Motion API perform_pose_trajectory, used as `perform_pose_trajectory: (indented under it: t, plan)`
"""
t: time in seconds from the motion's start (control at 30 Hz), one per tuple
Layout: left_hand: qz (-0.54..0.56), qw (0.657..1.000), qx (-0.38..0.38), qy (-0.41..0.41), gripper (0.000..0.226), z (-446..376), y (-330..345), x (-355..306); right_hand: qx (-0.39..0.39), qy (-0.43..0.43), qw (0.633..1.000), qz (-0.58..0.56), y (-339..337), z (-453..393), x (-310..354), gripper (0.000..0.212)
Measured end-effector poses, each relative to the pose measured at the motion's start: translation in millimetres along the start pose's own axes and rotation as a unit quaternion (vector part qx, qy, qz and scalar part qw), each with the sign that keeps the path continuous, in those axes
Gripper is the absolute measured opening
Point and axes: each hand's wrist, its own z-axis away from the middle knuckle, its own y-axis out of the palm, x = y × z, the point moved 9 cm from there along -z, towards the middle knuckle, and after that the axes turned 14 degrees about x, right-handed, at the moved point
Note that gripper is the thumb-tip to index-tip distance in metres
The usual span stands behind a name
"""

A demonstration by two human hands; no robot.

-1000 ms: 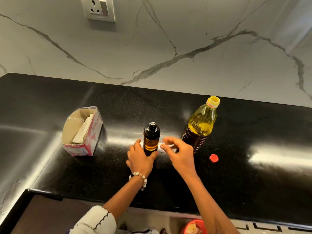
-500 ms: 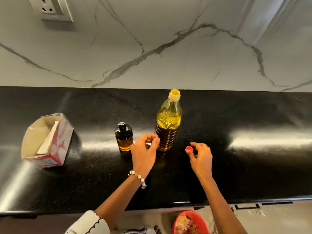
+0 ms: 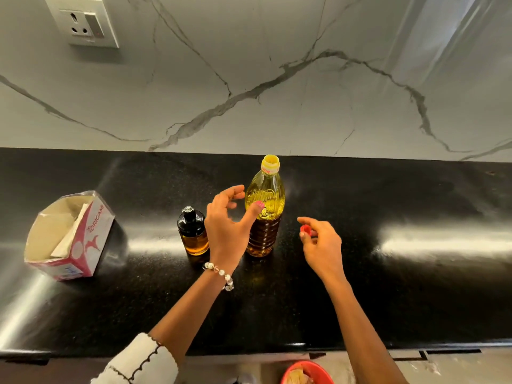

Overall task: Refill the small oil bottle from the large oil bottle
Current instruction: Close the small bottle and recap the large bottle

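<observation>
Large oil bottle (image 3: 265, 206): upright, uncapped, mid-counter.
Small oil bottle (image 3: 192, 231): at its 9 o'clock, just beside.
Left hand (image 3: 227, 225): fingers spread, empty, reaching between both bottles.
Right hand (image 3: 321, 245): pinches red cap (image 3: 306, 230), at 3 o'clock.

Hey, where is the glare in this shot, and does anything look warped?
Head view: bright glare streaks lie across the glossy black countertop, left of the small dark glass oil bottle and right of the right hand; wide-angle distortion tilts the white wall socket.

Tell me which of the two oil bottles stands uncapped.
The large oil bottle, tall, clear plastic, yellow neck open; its red cap is pinched in the right hand. The small dark bottle is closed.
</observation>
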Motion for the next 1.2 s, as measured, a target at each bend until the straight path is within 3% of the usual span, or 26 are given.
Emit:
perform_pose_trajectory:
  t: [0.1,0.17,0.27,0.37,0.57,0.77,0.97,1.2]
  plan:
    - [-0.029,0.998,0.034,0.034,0.069,-10,6,-20,-0.026,-0.022,0.993,-0.117,-28,-3,31,0.028]
    - [-0.032,0.997,0.052,0.047,0.075,-20,8,-33,-0.039,-0.061,0.961,-0.268,-49,-5,60,0.023]
    - [-0.042,0.994,0.089,0.045,0.076,-36,15,-44,-0.025,-0.110,0.897,-0.427,-71,-10,103,0.020]
    - [-0.032,0.992,0.107,0.052,0.065,-43,19,-46,-0.010,-0.142,0.869,-0.474,-79,-15,132,0.021]
    - [-0.007,0.992,0.119,0.045,0.055,-51,24,-36,-0.026,-0.188,0.917,-0.352,-72,-12,158,0.026]
    - [-0.006,0.990,0.134,0.048,0.056,-59,23,-33,-0.022,-0.222,0.965,-0.137,-62,-11,168,0.023]
    - [0.007,0.988,0.143,0.049,0.061,-62,24,-34,-0.050,-0.289,0.955,0.036,-66,-11,186,0.031]
    - [0.033,0.981,0.179,0.058,0.049,-63,27,-34,0.062,-0.310,0.942,0.114,-65,-24,203,0.032]
